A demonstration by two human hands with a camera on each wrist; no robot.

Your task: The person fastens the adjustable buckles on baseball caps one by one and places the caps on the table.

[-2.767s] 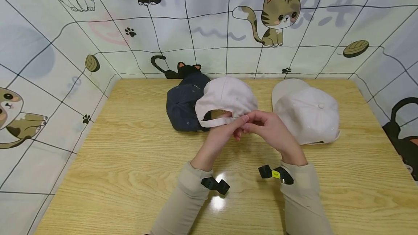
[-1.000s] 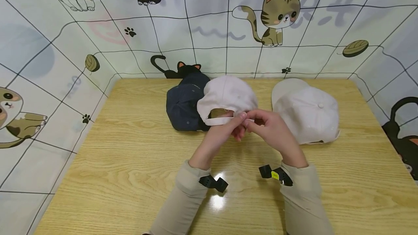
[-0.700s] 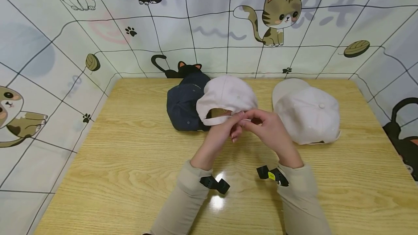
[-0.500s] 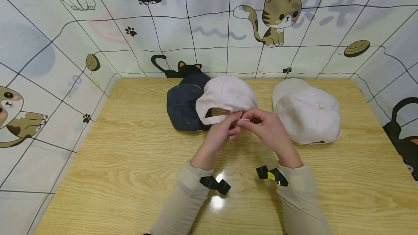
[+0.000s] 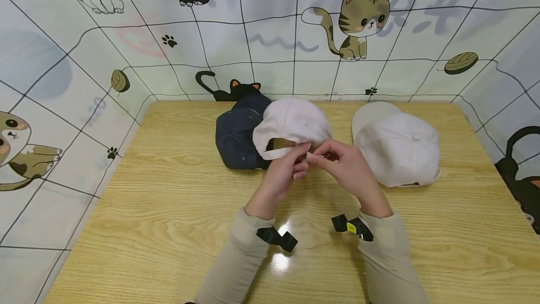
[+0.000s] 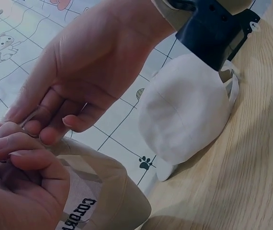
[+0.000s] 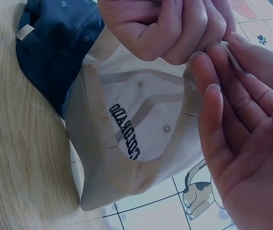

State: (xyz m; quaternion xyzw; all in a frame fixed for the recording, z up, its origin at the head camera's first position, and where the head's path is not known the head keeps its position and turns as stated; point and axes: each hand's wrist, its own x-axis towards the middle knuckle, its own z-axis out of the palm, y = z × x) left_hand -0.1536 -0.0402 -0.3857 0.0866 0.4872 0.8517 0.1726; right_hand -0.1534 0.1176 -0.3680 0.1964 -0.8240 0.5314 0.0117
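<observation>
A pale pinkish-white baseball cap stands on the table with its back opening towards me; black lettering shows inside it in the right wrist view. Its adjusting strap runs across the opening to my fingers. My left hand pinches the strap near its right end, thumb on top. My right hand holds the strap's loose tip between thumb and fingers, close beside the left fingertips. Any buckle there is hidden by the fingers. A navy cap sits against the pale cap's left side.
Another white cap lies at the right, its brim towards the back left. The wooden table meets a cat-patterned cloth wall behind the caps. Similar cloth stands at both sides.
The strap's loose tip has come into view between my fingers, now tilted up. My left hand has shifted slightly left and the right hand slightly left too. The caps stay in place.
</observation>
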